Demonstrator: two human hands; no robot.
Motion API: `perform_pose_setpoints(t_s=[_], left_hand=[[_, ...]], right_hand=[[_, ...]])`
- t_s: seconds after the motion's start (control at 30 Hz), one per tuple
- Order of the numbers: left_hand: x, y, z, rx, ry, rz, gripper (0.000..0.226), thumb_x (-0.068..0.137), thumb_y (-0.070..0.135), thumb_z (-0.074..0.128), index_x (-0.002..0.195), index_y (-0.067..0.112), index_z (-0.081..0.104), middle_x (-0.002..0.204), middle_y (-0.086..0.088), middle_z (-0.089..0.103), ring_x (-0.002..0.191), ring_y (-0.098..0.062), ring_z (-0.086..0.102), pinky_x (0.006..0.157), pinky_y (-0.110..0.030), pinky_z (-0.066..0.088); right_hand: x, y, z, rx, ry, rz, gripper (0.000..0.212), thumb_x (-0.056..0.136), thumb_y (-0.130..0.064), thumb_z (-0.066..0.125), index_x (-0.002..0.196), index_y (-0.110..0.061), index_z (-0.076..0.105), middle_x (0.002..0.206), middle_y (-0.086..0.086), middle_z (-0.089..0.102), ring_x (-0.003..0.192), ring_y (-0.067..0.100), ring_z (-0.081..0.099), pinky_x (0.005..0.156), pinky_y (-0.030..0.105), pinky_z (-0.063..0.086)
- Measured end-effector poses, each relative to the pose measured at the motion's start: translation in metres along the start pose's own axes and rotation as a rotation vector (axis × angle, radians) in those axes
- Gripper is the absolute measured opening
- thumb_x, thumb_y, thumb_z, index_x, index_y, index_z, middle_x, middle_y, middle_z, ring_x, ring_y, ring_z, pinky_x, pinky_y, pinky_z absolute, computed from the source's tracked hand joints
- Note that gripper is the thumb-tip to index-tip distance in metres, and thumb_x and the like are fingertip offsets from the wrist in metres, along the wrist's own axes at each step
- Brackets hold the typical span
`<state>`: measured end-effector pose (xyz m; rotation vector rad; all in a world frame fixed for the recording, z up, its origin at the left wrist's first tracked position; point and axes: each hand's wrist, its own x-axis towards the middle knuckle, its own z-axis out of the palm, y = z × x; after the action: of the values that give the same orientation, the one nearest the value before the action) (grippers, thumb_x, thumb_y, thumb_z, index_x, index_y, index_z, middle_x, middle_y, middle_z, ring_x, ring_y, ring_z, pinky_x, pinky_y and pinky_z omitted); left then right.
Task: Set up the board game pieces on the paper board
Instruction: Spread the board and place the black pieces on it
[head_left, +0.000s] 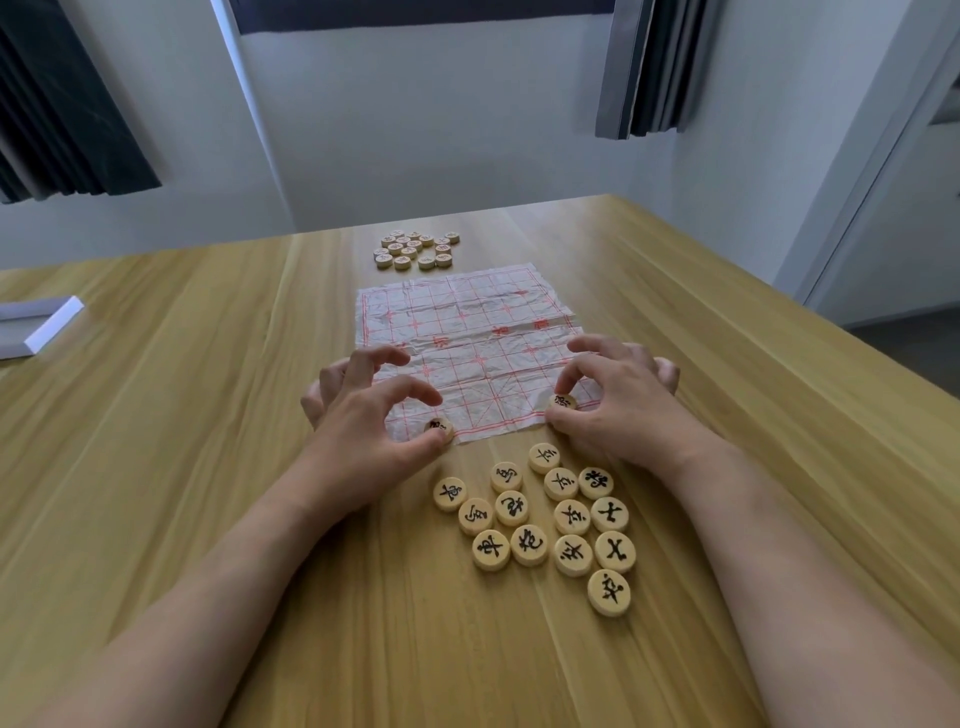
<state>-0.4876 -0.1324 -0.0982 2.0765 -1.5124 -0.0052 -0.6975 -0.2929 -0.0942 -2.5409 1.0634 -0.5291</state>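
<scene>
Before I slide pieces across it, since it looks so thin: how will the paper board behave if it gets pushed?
The paper board is creased and wrinkled, so it is probably floppy and light, likely to bunch or slide on the smooth table. Its edges look uneven and could catch or tear. Only two pieces, under the left hand and right hand, weigh it down.

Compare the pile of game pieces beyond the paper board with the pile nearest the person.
The far pile of round wooden pieces lies past the far edge of the creased red-lined paper board; the near pile of round wooden pieces lies before its near edge. The far pile's markings look reddish, the near pile's are black. The far pile is packed tighter. Both rest flat on the wooden table.
</scene>
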Motion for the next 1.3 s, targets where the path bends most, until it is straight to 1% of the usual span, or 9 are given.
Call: perform_pose_setpoints(t_s=[0.2,0.3,0.47,0.6,0.77,0.93,1.1,1.23,1.3], left_hand=[[-0.001,0.0,0.001,0.009,0.001,0.007,0.044,0.062,0.073,0.051,0.096,0.047,0.061,0.129,0.023,0.029,0.129,-0.009,0.015,0.109,-0.041,0.013],[0.0,0.0,0.001,0.002,0.006,0.007,0.043,0.062,0.072,0.052,0.094,0.047,0.061,0.129,0.023,0.03,0.129,-0.008,0.014,0.107,-0.038,0.01],[-0.001,0.001,0.001,0.007,0.011,0.009,0.03,0.065,0.061,0.061,0.091,0.045,0.064,0.129,0.023,0.033,0.13,-0.007,0.015,0.108,-0.036,0.007],[-0.001,0.001,0.002,0.011,-0.006,0.027,0.024,0.067,0.058,0.061,0.087,0.045,0.065,0.129,0.024,0.033,0.127,-0.001,0.012,0.106,-0.033,0.003],[-0.001,0.002,0.0,0.003,-0.028,0.041,0.022,0.07,0.058,0.06,0.087,0.047,0.065,0.13,0.026,0.034,0.132,-0.005,0.013,0.106,-0.034,0.002],[-0.003,0.002,-0.001,-0.054,0.024,0.052,0.025,0.07,0.058,0.058,0.09,0.045,0.065,0.127,0.029,0.039,0.128,-0.001,0.015,0.107,-0.036,0.007],[-0.018,0.015,-0.006,-0.121,0.11,0.014,0.018,0.073,0.047,0.061,0.09,0.042,0.065,0.125,0.026,0.044,0.126,-0.002,0.021,0.099,-0.035,0.016],[-0.043,0.033,-0.013,-0.162,0.077,-0.002,0.016,0.074,0.044,0.059,0.089,0.042,0.067,0.122,0.028,0.044,0.126,-0.001,0.022,0.1,-0.034,0.015],[-0.058,0.037,-0.016,-0.17,0.072,0.012,0.016,0.074,0.044,0.061,0.09,0.042,0.066,0.123,0.029,0.044,0.126,0.0,0.022,0.101,-0.035,0.016]], right_hand=[[0.0,0.0,0.001,-0.011,0.0,0.006,0.023,0.076,-0.055,0.065,0.09,-0.038,0.059,0.142,-0.019,0.036,0.135,0.007,0.02,0.096,0.029,0.006],[-0.001,-0.001,0.0,0.018,0.029,-0.001,0.025,0.078,-0.054,0.063,0.097,-0.039,0.058,0.143,-0.018,0.035,0.135,0.007,0.019,0.097,0.028,0.005],[-0.003,-0.014,0.006,0.037,0.077,-0.106,0.031,0.08,-0.049,0.061,0.109,-0.042,0.056,0.143,-0.018,0.033,0.134,0.004,0.016,0.104,0.031,0.003],[-0.004,-0.023,0.01,0.051,0.057,-0.185,0.03,0.082,-0.047,0.062,0.111,-0.043,0.056,0.143,-0.02,0.033,0.137,0.005,0.014,0.11,0.037,0.001],[-0.004,-0.024,0.01,0.07,0.057,-0.194,0.03,0.083,-0.046,0.062,0.112,-0.043,0.056,0.143,-0.02,0.034,0.138,0.006,0.015,0.111,0.039,0.002],[-0.006,-0.026,0.008,0.07,0.071,-0.201,0.027,0.083,-0.045,0.062,0.11,-0.043,0.057,0.141,-0.02,0.035,0.137,0.005,0.014,0.108,0.033,0.0],[-0.022,-0.033,0.002,0.079,0.123,-0.195,0.015,0.084,-0.043,0.062,0.099,-0.04,0.062,0.139,-0.021,0.037,0.136,0.003,0.014,0.105,0.03,-0.002],[-0.05,-0.04,-0.003,0.096,0.198,-0.179,0.004,0.084,-0.039,0.061,0.088,-0.04,0.061,0.136,-0.02,0.041,0.133,0.004,0.018,0.104,0.024,-0.005],[-0.07,-0.04,-0.006,0.102,0.276,-0.154,0.007,0.081,-0.041,0.059,0.087,-0.039,0.062,0.135,-0.02,0.043,0.131,0.004,0.021,0.106,0.028,-0.001]])
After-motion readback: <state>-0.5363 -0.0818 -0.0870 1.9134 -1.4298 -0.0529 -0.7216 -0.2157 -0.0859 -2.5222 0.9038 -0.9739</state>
